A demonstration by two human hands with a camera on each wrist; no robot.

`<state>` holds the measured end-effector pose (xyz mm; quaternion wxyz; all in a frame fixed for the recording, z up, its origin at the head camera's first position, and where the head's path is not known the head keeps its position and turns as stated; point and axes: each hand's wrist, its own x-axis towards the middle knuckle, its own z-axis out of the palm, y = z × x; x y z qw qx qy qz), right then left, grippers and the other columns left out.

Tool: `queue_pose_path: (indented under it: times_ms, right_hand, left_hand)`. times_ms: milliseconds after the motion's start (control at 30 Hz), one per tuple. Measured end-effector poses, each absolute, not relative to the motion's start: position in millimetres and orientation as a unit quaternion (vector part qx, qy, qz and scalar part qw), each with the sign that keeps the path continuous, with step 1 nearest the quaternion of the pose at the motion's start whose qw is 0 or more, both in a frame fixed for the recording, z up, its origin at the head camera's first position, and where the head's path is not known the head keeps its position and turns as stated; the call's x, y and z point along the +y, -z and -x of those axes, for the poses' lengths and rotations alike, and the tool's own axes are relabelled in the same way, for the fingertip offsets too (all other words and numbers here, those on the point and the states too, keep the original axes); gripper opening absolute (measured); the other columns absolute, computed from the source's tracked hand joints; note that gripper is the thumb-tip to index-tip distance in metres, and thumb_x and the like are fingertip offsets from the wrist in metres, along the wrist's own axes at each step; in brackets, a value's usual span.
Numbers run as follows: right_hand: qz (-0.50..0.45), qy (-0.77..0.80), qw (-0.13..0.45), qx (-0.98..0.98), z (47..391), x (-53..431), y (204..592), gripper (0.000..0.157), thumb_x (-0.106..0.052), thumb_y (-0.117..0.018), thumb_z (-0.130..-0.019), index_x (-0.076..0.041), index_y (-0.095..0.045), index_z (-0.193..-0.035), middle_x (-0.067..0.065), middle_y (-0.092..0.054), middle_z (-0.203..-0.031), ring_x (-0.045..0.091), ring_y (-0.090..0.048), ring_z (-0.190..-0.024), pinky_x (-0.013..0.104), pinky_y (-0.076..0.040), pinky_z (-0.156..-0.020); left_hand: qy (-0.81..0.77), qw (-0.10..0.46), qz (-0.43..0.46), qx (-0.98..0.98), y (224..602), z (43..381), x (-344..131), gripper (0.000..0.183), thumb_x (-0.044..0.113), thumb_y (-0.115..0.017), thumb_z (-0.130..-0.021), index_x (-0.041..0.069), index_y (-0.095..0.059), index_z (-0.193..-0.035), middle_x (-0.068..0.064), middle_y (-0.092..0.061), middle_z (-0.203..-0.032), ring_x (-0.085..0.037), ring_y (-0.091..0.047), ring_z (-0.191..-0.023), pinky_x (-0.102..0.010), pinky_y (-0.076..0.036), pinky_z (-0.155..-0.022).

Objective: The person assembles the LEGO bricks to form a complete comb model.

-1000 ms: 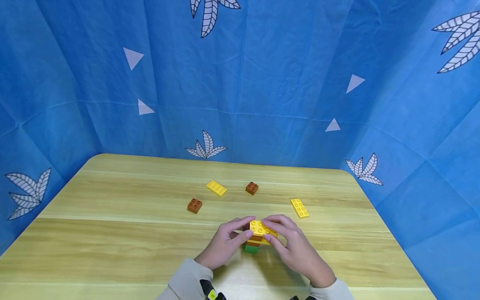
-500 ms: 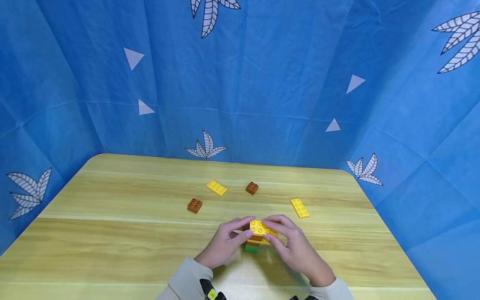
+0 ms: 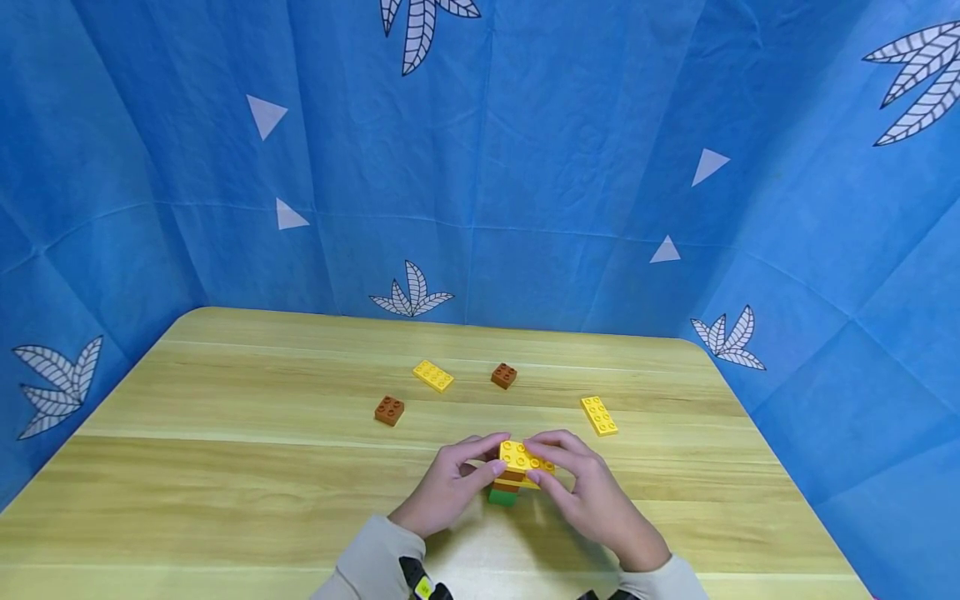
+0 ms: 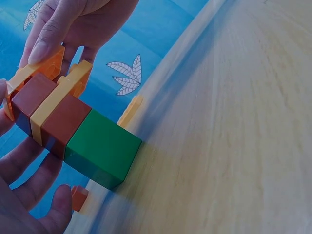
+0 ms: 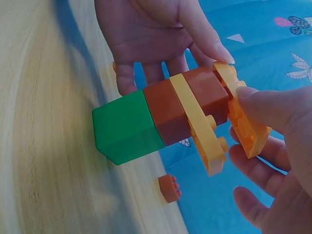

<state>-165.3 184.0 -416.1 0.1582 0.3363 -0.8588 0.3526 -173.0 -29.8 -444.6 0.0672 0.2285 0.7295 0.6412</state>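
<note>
A stack of toy building bricks stands on the wooden table in front of me. At its base is a green brick (image 5: pixel 126 127), with a brown brick (image 5: pixel 163 112) on it, then a thin yellow brick (image 5: pixel 195 122) jutting to the right. Above that come a second brown brick (image 5: pixel 207 87) and another thin yellow brick (image 3: pixel 517 455) on top, also reaching right. My left hand (image 3: pixel 442 493) pinches the top yellow brick's left end between thumb and fingers. My right hand (image 3: pixel 596 502) pinches its right part. Some brown studs show under this top brick in the wrist views.
Farther back on the table (image 3: pixel 240 467) lie a brown brick (image 3: pixel 389 411) to the left, a thin yellow brick (image 3: pixel 433 376), another brown brick (image 3: pixel 504 376), and a thin yellow brick (image 3: pixel 600 416) to the right. A blue patterned curtain (image 3: pixel 480 167) hangs behind the table's far edge.
</note>
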Motion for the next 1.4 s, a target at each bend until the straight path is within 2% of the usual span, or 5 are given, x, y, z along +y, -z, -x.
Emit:
queue_pose_path:
  times_ms: [333, 1000, 1400]
  right_hand:
    - [-0.327, -0.362, 0.145, -0.861, 165, 184, 416, 0.031, -0.011, -0.068, -0.086, -0.010, -0.066, -0.117, -0.001, -0.061, -0.115, 0.017, -0.060, -0.105, 0.030, -0.053, -0.084]
    - [-0.320, -0.395, 0.132, -0.851, 168, 185, 421, 0.031, -0.010, -0.068, -0.086, -0.010, -0.066, -0.116, -0.001, -0.062, -0.114, 0.017, -0.059, -0.105, 0.034, -0.051, -0.090]
    - [-0.296, -0.445, 0.104, -0.839, 166, 185, 425, 0.031, -0.013, -0.067, -0.087, -0.011, -0.066, -0.118, -0.001, -0.063, -0.114, 0.014, -0.057, -0.107, 0.029, -0.049, -0.093]
  left_hand:
    - [-0.639, 0.065, -0.229, 0.731, 448, 174, -30, 0.039, 0.029, -0.056, -0.095, 0.019, -0.055, -0.133, 0.003, -0.062, -0.116, -0.013, -0.057, -0.105, -0.026, -0.050, -0.081]
    - [-0.640, 0.064, -0.232, 0.730, 448, 175, -31, 0.040, 0.029, -0.056, -0.095, 0.018, -0.055, -0.133, 0.002, -0.062, -0.118, -0.014, -0.058, -0.106, -0.027, -0.051, -0.082]
    - [-0.638, 0.069, -0.229, 0.732, 453, 175, -31, 0.039, 0.029, -0.057, -0.095, 0.019, -0.055, -0.132, 0.001, -0.062, -0.117, -0.017, -0.058, -0.106, -0.026, -0.051, -0.082]
